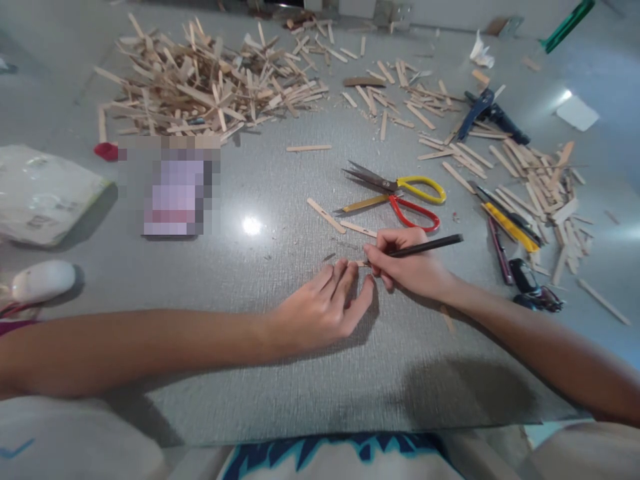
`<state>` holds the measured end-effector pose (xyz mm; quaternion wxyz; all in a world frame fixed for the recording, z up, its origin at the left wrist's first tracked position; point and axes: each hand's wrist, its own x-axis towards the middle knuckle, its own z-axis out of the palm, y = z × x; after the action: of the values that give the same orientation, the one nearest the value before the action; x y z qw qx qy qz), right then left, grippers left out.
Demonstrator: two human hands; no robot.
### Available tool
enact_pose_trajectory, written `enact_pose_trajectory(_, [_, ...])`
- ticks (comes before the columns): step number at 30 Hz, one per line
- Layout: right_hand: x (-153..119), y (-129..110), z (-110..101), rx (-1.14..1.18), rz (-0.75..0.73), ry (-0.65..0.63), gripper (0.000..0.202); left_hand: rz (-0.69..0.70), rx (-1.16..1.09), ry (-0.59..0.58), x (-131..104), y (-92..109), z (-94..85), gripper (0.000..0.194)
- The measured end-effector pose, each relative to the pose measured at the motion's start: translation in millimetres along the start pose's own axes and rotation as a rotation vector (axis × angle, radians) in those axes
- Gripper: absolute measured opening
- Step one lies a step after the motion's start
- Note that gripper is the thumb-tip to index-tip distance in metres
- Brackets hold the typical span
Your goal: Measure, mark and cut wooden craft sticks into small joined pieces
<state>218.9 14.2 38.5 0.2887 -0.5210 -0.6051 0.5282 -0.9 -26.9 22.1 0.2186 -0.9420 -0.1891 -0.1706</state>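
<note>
My right hand [400, 260] grips a slim black pencil [427, 245] like a writing tool, its back end pointing right. The pencil's tip is hidden by the fingers. Beside it, my left hand [323, 303] has its fingers bent and pressed down on a small wooden stick [359, 264], which is mostly covered. Just beyond the hands lie two more wooden craft sticks, one angled [326, 215] and one near my right knuckles [359, 229]. Scissors with one yellow and one red handle [395, 187] rest behind them, blades pointing left. A yellow, sharp-tipped tool [365, 204] lies against the scissors.
A large heap of wooden sticks [200, 87] is at the back left, with more scattered sticks [540, 180] at the right. A phone-like blurred object [175, 197], a white mouse [45, 280] and a plastic bag [45, 193] lie left. A yellow cutter [510, 227] lies right.
</note>
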Motion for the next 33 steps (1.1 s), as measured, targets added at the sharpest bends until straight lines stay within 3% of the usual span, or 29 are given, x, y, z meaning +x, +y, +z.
enact_pose_trajectory(33, [-2.8, -2.2, 0.0, -0.065, -0.028, 0.020, 0.049, -0.009, -0.002, 0.013, 0.3, 0.1, -0.1, 0.026])
